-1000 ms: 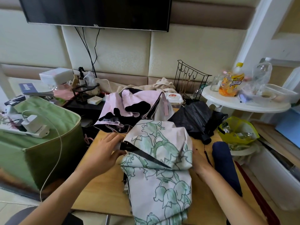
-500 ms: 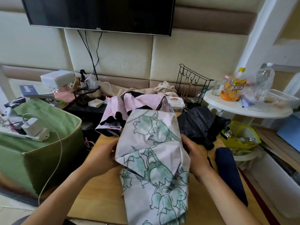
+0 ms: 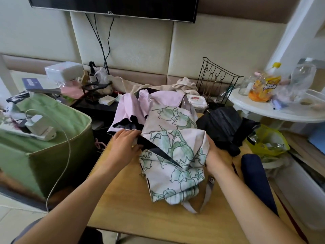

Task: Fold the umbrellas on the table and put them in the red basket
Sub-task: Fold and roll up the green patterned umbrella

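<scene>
Fabric of the floral umbrella (image 3: pixel 173 152) sits lower and flatter vs half a sec ago, when both hands had it lifted and bunched; now it's laid back on the wooden table (image 3: pixel 133 205) w/ a panel folded over, black underside showing as a dark wedge. Left hand (image 3: pixel 124 147) has moved to the umbrella's left edge, fingers curled onto the fold, pinching the cloth at the seam. Right hand (image 3: pixel 213 155) grips the bunched canopy on the umbrella's right side, thumb tucked in the pleats. Judgement: pleat-gathering stage, fold not done, wrap strap (image 3: pixel 207 196) hangs loose off the near end.

Other umbrellas, all rel. to the floral one: pink umbrella (image 3: pixel 133 110) just behind and touching, still crumpled; black umbrella (image 3: pixel 226 127) behind-right, loosely heaped; navy umbrella (image 3: pixel 255 175) to the right, already a tight roll. No red basket in view; green fabric bin (image 3: pixel 44 143) stands well left.

Materials: canopy is thin, slick woven cloth w/ green bell-flower print, holds sharp creases, likely slides if let go. Table top is smooth light wood.
</scene>
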